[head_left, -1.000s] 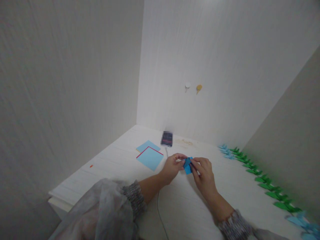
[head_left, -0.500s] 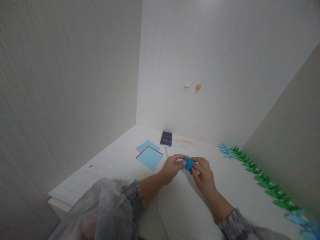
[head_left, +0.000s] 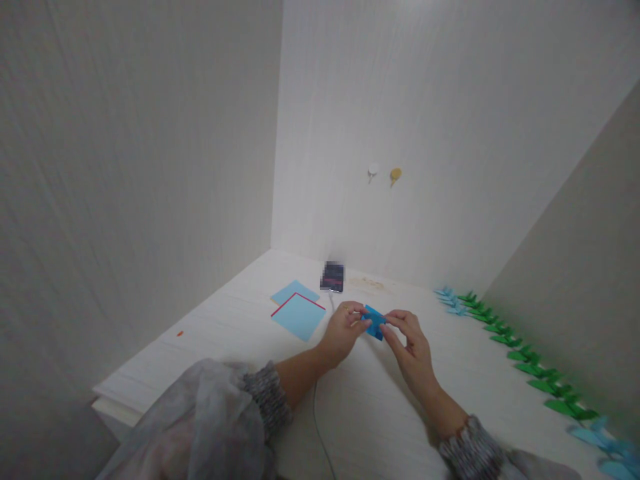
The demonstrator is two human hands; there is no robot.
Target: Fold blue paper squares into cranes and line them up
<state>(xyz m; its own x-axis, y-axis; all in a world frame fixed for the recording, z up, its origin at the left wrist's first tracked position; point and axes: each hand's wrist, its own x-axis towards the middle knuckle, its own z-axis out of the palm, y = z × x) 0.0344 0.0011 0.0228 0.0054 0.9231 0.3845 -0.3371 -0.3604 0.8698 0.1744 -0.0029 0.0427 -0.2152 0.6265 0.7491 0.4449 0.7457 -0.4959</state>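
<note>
A small piece of folded blue paper (head_left: 374,324) is held above the white table, between both hands. My left hand (head_left: 344,332) pinches its left edge between thumb and fingers; a ring shows on one finger. On the other side, my right hand (head_left: 411,343) grips the right edge with thumb and fingertips. Left of my hands lie light blue paper sheets (head_left: 300,319) in a stack with a red edge, overlapping another light blue stack (head_left: 293,293) behind.
A phone (head_left: 333,276) with a pale cable (head_left: 320,427) lies near the back wall. Rows of folded green paper pieces (head_left: 533,367) and light blue ones (head_left: 595,437) line the right side. Two hooks (head_left: 395,175) are on the wall. An orange scrap (head_left: 181,333) lies at left.
The blue paper has been turned between my fingers, and more of its flat face shows. My right thumb has moved up onto its right edge.
</note>
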